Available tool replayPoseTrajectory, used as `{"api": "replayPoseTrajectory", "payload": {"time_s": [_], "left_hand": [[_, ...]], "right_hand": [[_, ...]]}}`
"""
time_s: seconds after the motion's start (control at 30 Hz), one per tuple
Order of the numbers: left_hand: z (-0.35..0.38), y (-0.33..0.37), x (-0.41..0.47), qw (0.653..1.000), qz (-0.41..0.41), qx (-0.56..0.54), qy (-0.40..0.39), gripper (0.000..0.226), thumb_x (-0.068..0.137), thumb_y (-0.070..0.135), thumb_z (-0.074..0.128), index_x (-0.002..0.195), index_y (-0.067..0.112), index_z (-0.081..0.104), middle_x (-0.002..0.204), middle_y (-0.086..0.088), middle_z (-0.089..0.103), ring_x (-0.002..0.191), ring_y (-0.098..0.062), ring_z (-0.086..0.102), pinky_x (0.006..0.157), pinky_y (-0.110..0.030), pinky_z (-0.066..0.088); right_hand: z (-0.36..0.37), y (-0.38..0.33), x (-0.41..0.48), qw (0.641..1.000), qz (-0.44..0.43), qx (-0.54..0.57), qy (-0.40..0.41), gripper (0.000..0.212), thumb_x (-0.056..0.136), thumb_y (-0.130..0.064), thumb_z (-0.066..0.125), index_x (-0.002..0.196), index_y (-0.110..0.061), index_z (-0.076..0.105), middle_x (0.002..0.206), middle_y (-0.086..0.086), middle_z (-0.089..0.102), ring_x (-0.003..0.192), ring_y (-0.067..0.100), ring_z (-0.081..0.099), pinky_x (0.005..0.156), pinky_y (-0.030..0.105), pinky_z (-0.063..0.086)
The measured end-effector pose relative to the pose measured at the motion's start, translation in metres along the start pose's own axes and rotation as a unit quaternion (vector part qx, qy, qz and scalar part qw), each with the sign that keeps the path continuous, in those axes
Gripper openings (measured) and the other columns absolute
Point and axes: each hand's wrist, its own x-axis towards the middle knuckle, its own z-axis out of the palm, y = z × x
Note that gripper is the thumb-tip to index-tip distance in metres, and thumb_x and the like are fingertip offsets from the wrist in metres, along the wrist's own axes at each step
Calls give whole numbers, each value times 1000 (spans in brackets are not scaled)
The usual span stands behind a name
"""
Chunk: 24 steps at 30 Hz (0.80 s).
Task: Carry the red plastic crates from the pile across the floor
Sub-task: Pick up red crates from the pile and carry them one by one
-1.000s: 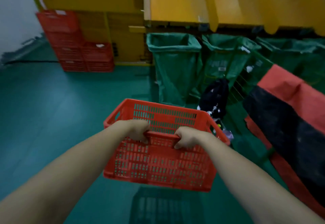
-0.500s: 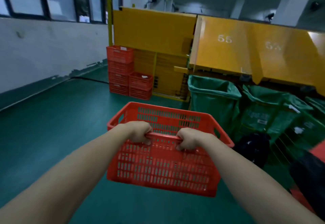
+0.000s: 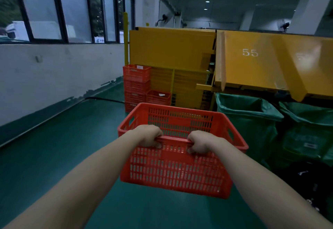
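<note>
The person holds a red crate out in front at arm's length, clear of the green floor. Both hands are clenched over its near long rim, with the left hand and right hand close together near the middle and the fingers curled under the edge. The crate's long side runs across the body, left to right. Straight ahead, past its far rim and a little left, a stack of red crates stands against the yellow machine. Green sacks crowd the right, so I'd say the open way lies leftward.
</note>
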Motion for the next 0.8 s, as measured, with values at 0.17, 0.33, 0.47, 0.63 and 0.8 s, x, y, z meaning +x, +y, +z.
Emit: {"api": "replayPoseTrajectory", "payload": {"time_s": [0.17,0.33,0.47,0.63,0.8], "left_hand": [[-5,-57,33,1000,2,8,7,23,88,36,64,103,19,62,107,-1,66,101,-24,60,78,-31,44],[-4,-115,85,1000,-6,5,10,20,89,35,63,103,20,63,104,2,66,98,-21,61,81,-33,49],[-10,-166,151,1000,-16,12,22,21,89,35,63,104,21,64,106,2,66,99,-22,61,82,-32,49],[-32,-230,251,999,-36,16,25,20,88,36,63,103,22,63,105,3,66,100,-22,61,83,-34,49],[-56,-287,343,998,-50,29,34,21,90,36,62,105,22,63,106,3,65,100,-21,61,78,-32,47]], "right_hand": [[-18,-12,63,1000,-1,-6,11,15,88,-31,66,81,-22,57,91,0,63,86,21,60,72,33,49],[-32,-10,145,1000,-6,-11,11,13,89,-31,65,85,-20,59,92,0,64,87,21,61,70,33,50],[-50,8,229,1000,-12,-13,17,12,88,-30,66,86,-19,62,89,-1,64,84,21,60,72,34,52],[-91,45,342,999,-22,-22,25,16,88,-30,66,94,-15,65,96,0,66,89,21,61,74,34,52],[-129,79,448,998,-34,-35,40,18,88,-30,66,100,-17,67,103,2,68,95,22,63,80,37,53]]}}
